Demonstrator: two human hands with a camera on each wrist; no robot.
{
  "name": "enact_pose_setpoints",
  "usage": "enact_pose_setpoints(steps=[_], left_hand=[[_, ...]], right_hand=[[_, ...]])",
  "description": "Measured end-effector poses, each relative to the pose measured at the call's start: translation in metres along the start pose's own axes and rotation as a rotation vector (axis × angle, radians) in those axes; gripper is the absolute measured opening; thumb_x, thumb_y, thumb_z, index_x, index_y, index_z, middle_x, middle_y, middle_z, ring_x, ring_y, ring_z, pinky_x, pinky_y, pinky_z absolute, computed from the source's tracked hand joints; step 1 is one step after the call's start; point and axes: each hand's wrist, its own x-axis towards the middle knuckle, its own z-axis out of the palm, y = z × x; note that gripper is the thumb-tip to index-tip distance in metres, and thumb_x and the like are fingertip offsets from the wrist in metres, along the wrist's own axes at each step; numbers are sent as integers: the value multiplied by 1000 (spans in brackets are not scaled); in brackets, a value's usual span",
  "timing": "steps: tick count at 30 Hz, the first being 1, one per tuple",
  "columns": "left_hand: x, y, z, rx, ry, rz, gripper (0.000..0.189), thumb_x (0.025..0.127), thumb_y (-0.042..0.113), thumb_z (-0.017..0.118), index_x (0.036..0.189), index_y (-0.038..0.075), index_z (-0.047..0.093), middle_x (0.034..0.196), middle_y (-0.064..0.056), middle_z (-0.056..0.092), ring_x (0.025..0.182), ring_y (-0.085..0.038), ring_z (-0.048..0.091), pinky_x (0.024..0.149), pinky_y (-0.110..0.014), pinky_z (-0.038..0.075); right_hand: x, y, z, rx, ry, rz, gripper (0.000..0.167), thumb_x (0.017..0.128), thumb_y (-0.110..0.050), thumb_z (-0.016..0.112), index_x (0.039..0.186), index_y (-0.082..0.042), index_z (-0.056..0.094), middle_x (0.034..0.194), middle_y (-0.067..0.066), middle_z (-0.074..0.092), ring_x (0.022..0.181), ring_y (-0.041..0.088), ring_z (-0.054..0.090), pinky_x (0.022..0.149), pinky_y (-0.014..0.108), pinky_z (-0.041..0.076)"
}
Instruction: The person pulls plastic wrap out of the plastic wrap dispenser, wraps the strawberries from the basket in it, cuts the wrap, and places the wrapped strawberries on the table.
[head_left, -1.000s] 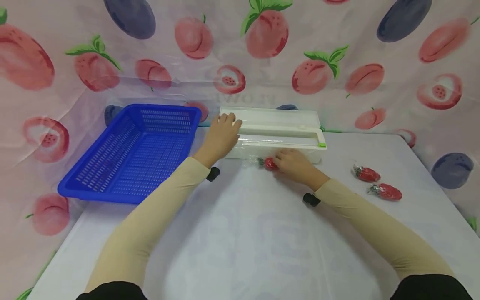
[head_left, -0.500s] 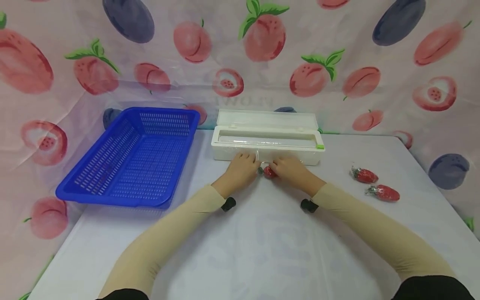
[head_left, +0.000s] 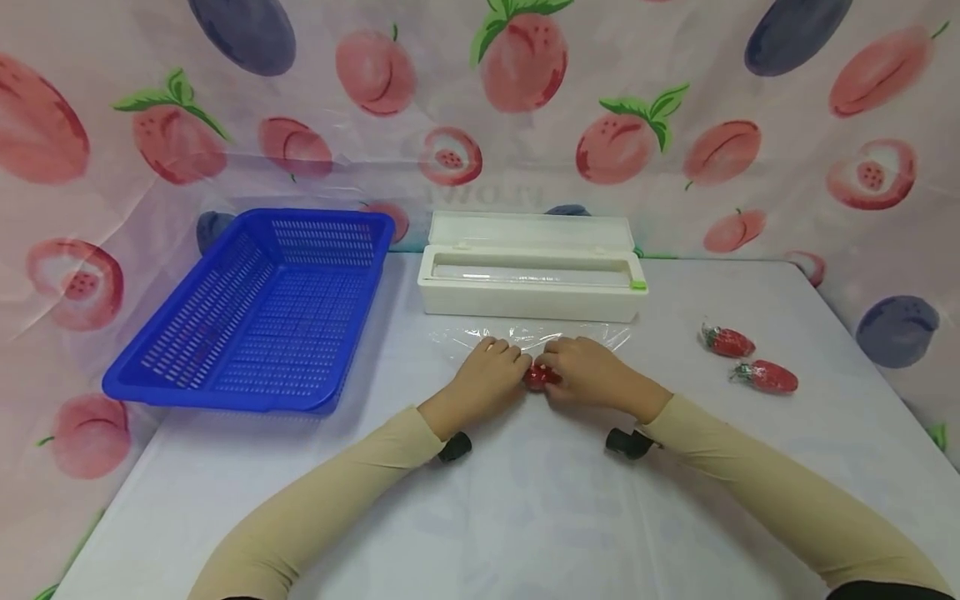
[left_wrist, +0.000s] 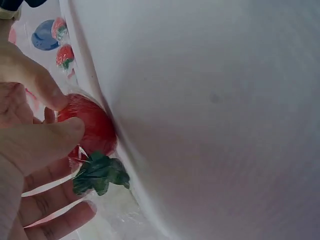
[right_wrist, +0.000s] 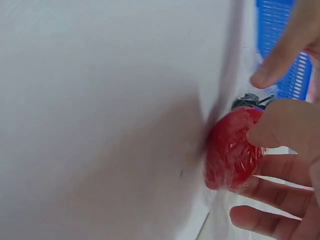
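Note:
A red strawberry (head_left: 538,377) lies low over the table between both hands, clear film round it. Its green leaves (left_wrist: 100,172) show at the left-hand end in the left wrist view. My left hand (head_left: 487,379) holds it with the thumb on the near side and fingers behind. From the other side my right hand (head_left: 594,377) grips the fruit, its thumb pressing the red skin. A loose sheet of cling film (head_left: 452,337) spreads behind the hands. Beyond the sheet stands the white film dispenser (head_left: 528,302), lid raised and roll visible inside.
Two film-wrapped strawberries, one farther back (head_left: 727,342) and one nearer (head_left: 771,377), lie on the right of the white table (head_left: 555,517). At the left sits a blue slotted basket (head_left: 217,398). A fruit-print cloth (head_left: 517,167) hangs behind the table.
My left hand has come from the dispenser's left end down to the strawberry. Both hands and the strawberry have drawn nearer to me, and the film sheet now lies apart from the dispenser.

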Motion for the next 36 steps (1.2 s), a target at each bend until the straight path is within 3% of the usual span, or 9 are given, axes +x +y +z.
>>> enact_pose_setpoints(steps=[3,9,11,14,18,22,26,31,36], left_hand=[[0,-1,1,-28,-42,-11,24,82,31,69,96,13,62,93,0,67,88,-18,61,87,-33,45],[1,-4,1,-145,-200,-44,30,85,37,67,101,12,65,98,0,69,93,-17,62,92,-35,44],[0,-4,1,-162,-239,-54,30,86,38,65,101,12,67,98,0,69,93,-18,62,92,-35,44],[1,-4,2,-157,-279,-68,30,89,38,61,102,12,68,98,-1,68,95,-19,62,92,-36,44],[2,-3,2,-135,-291,-80,32,90,38,60,106,11,67,100,-3,67,96,-20,61,91,-36,44],[3,-1,0,-123,-259,-79,41,87,43,63,113,11,62,106,-3,64,100,-19,59,93,-36,44],[5,1,-1,-130,-246,-64,47,84,44,66,117,11,58,112,-3,62,105,-19,58,96,-37,42],[7,0,-1,-149,-274,-77,41,87,39,64,116,10,60,111,-3,64,104,-20,58,97,-37,41],[8,-1,-1,-163,-248,-89,37,86,37,64,113,11,62,111,-4,60,104,-20,54,97,-38,40]], right_hand=[[1,3,-1,119,-63,57,28,78,-22,69,101,-6,69,87,3,66,74,14,57,69,31,49],[1,7,0,359,-166,183,24,87,-14,60,110,-7,61,89,3,67,73,10,55,66,25,47],[1,7,1,361,-146,178,18,88,-11,58,105,-8,60,88,3,67,74,10,56,68,26,48],[1,4,2,279,-70,134,13,87,-16,62,99,-9,62,89,3,67,78,14,58,72,31,49],[-1,1,3,146,-9,86,32,78,-35,75,98,-13,66,97,2,66,90,18,58,79,37,47],[-2,1,4,89,-45,95,43,73,-41,78,102,-11,68,101,4,63,93,19,56,79,38,44],[-2,2,4,104,-100,120,43,78,-39,73,108,-8,68,101,5,63,92,20,56,76,38,44],[-2,3,5,171,-124,161,51,74,-37,77,114,-9,62,95,1,64,92,18,56,81,40,43],[-1,4,5,230,-120,191,34,78,-29,75,104,-11,63,88,-2,64,88,16,57,82,40,41]])
